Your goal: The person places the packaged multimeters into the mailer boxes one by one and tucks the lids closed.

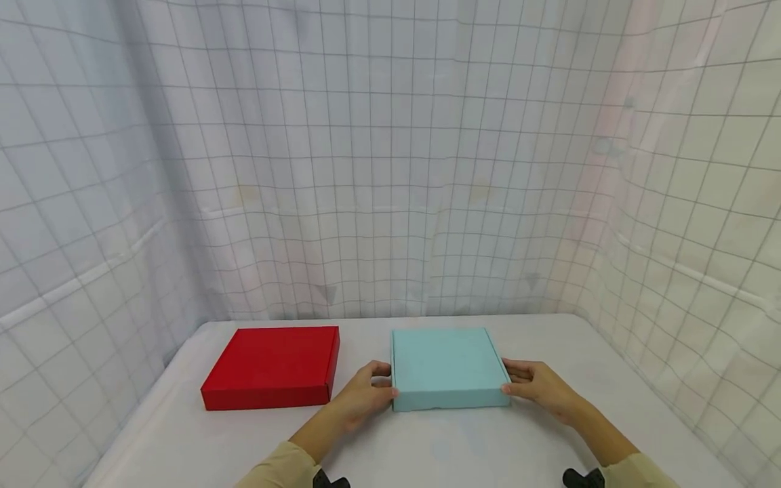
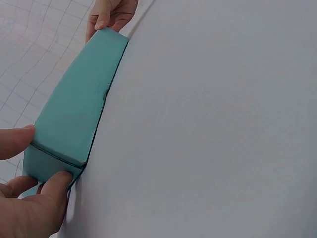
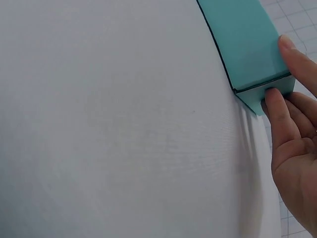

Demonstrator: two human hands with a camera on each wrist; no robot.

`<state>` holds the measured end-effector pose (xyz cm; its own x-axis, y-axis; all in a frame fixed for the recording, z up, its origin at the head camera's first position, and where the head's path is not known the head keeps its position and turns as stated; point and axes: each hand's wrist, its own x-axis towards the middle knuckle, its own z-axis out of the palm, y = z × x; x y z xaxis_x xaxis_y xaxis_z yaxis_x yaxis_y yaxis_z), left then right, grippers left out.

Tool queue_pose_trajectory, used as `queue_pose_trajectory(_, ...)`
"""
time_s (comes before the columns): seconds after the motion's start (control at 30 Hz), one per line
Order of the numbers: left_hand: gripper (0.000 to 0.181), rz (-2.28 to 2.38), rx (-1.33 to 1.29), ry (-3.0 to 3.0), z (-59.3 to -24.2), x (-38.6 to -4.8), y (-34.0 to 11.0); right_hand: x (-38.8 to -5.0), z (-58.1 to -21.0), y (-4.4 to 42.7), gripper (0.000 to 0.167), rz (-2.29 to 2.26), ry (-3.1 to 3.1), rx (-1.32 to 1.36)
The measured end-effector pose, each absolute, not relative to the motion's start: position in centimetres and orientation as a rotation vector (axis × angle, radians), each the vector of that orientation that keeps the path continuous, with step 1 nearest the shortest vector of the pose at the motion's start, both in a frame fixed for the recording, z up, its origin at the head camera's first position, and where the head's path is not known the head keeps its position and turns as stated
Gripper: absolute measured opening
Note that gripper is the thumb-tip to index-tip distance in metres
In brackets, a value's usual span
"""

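A flat light blue cardboard box (image 1: 448, 359), its lid closed, lies on the white-covered table. At its left side my left hand (image 1: 360, 400) grips the near corner, fingers against the side panel and thumb at the front edge. My right hand (image 1: 544, 390) holds the opposite side in much the same way. In the left wrist view, fingertips of the left hand (image 2: 29, 213) press the end of the box (image 2: 74, 99). The right wrist view has the right hand's fingers on the box's other end (image 3: 247, 44). The far side of the box is hidden there.
A closed red box (image 1: 277, 362) of similar shape lies to the left of the left hand. White cloth covers the table (image 1: 464, 447). White curtains (image 1: 390, 169) with a grid pattern hang behind the table and along both sides.
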<state>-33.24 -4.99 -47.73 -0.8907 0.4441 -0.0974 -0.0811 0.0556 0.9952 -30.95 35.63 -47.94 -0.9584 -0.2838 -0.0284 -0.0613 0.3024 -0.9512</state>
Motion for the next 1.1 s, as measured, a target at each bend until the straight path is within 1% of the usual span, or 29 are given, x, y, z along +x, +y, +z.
queue_pose_trajectory(0.27, 0.059, 1.907, 0.381, 1.944, -47.8, -33.6, -4.7, -31.2, -48.5, 36.1, 0.084, -1.732, 2.365, -0.322)
queue_pose_trajectory(0.93, 0.059, 1.935, 0.356, 1.932, -48.0, -33.7, -4.1, -31.0, -48.5, 36.3, 0.084, -1.797, 2.331, -0.295)
queue_pose_trajectory(1.0, 0.064, 1.932, 0.336, 1.966, -48.0, -33.7, -3.9, -30.9, -48.3, 36.1, 0.084, -1.776, 2.358, -0.302)
queue_pose_trajectory(1.1, 0.078, 1.882, 0.304, 2.091, -47.8, -33.6, -3.7, -30.5, -48.0, 35.9, 0.081, -1.700, 2.433, -0.291)
